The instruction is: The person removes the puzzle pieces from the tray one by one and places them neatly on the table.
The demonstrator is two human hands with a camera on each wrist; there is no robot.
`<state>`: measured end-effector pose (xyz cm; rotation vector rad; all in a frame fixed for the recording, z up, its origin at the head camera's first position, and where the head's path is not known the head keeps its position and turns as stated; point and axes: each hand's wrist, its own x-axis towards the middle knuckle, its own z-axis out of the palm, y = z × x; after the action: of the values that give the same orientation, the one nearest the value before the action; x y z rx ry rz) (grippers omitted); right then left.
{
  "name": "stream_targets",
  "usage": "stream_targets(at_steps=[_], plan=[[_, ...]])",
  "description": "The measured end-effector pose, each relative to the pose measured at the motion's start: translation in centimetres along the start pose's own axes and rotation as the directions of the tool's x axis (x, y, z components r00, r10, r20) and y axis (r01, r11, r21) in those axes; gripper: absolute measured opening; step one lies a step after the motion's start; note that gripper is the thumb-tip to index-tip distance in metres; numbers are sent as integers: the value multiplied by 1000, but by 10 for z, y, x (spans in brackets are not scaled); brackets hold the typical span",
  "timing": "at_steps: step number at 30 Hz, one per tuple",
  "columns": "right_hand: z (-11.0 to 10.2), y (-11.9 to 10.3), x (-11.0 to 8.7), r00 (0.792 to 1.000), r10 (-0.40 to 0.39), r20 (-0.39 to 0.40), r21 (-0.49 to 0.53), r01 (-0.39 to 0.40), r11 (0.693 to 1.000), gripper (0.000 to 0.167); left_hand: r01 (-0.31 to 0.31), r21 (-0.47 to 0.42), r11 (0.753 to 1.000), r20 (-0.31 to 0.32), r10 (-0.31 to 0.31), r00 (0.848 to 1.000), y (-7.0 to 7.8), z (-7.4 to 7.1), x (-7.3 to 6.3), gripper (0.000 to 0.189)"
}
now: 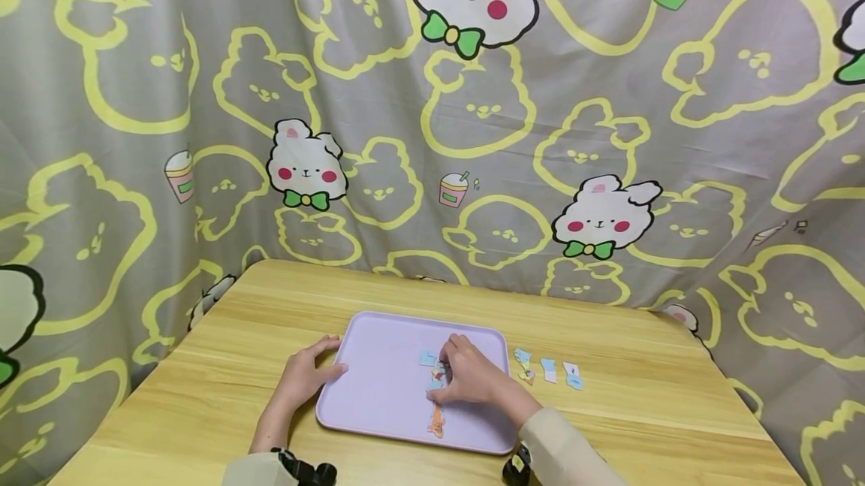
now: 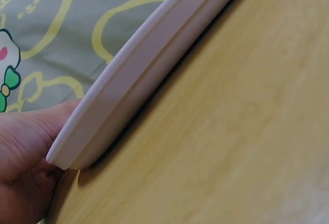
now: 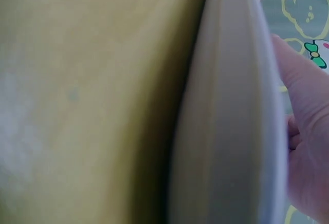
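A lilac tray (image 1: pixel 378 366) lies on the wooden table. At its left rim, my left hand (image 1: pixel 304 377) holds the edge, thumb over the rim. Over the right half of the tray, my right hand (image 1: pixel 469 373) has thumb and fingers bent around a small printed puzzle piece (image 1: pixel 438 375) with red and blue on it; the fingers partly cover it. A light-blue piece (image 1: pixel 426 357) lies just behind it, and an orange piece (image 1: pixel 436 423) lies nearer the front rim. Both wrist views show mainly the tray's outer wall (image 2: pixel 128 75) (image 3: pixel 234 106), hiding the fingertips.
Right of the tray, three more printed pieces lie on the table: a blue and yellow one (image 1: pixel 524 366), a blue and white one (image 1: pixel 549 370) and another blue and white one (image 1: pixel 573 375). A patterned grey curtain (image 1: pixel 486 133) hangs behind and around the table (image 1: pixel 649 411).
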<state>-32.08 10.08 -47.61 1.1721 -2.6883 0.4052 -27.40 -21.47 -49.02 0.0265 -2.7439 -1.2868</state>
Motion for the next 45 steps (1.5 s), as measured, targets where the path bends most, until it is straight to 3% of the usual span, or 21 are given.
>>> stream_targets(at_steps=[9,19,29,45], plan=[[-1,1,-2,999,36,13,127,-37,991,58,-2,1,1000,1,2,1000,3,2,-1,50],[1,-5,-5,997,73,-26,333,-60,941,54,2,1,1000,-1,-2,1000,4,1,1,50],[3,-7,-6,994,76,-73,380,-43,924,50,-1,11,1000,-1,1,1000,4,1,0,50],[1,16,-21,989,62,-136,446,5,895,47,-6,26,1000,0,6,1000,3,0,-2,50]])
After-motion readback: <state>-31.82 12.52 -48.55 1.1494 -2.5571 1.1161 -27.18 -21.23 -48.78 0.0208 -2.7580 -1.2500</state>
